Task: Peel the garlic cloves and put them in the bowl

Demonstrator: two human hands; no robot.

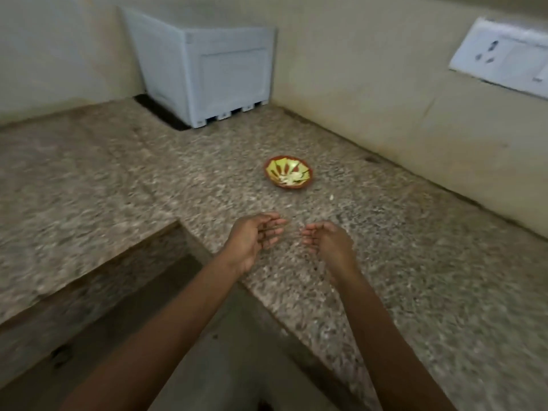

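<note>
Head view: the left hand point(252, 237) and right hand point(326, 241) hover loosely curled and empty over the granite counter point(415, 262); the bowl point(269, 171) holds pale garlic cloves point(289, 180).

A home kitchen, and a plain one. A speckled stone counter point(400, 277) runs along the painted wall point(370, 78) and turns the corner to the left, making an L-shaped worktop with a thick front edge. Bare grey floor point(234, 360) shows down in the angle. Up on the wall at right, there's a white socket point(501, 57) plate above counter height. Back in the corner, a white box point(219, 72) on short feet stands on the stone. And out on the counter sits a small painted bowl point(274, 167) holding pale bits point(289, 180), too blurred to name. It's food work on a household scale.
</note>
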